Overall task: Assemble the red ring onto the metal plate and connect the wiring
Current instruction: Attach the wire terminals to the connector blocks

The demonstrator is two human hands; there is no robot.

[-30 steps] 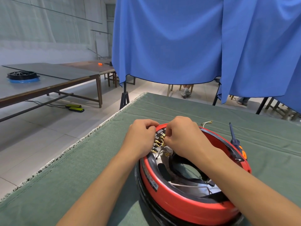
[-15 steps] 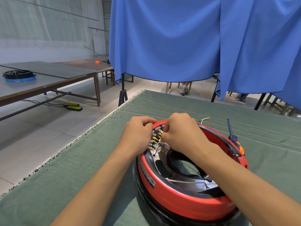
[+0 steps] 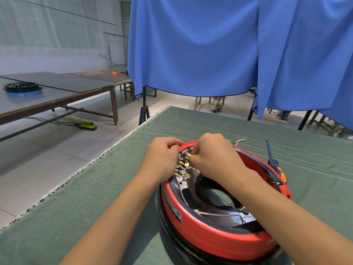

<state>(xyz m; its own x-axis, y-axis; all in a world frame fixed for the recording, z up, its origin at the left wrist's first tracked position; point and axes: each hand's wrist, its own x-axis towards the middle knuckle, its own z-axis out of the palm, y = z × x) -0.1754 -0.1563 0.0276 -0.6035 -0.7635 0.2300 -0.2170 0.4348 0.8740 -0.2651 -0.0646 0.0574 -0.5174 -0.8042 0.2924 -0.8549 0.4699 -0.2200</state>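
Red ring (image 3: 215, 243) is seated on a black base on the green cloth (image 3: 95, 197), directly in front of the person, with the metal plate (image 3: 235, 219) visible inside its opening. On the ring's inner wall at the far left stands a block of brass terminals (image 3: 181, 165), arranged in a column that runs from the ring's far rim down towards the plate.

Right hand (image 3: 215, 157) is over the far rim with its fingers curled in; the fingertips meet in a pinch at the upper terminals, apparently on a small connector, though the held part itself is too small to identify. Left hand (image 3: 162, 159) is just beside the block on the outer left, fingers curled against the ring wall, bracing it; what it grips, if anything, cannot be determined.

The terminals lie between the two hands, nearer the right fingertips. Judged from this, the seating push runs leftward into the block, against the left hand's support. A loose white wire (image 3: 219, 214) lies across the plate. A screwdriver (image 3: 275, 165) rests at the ring's far right rim.
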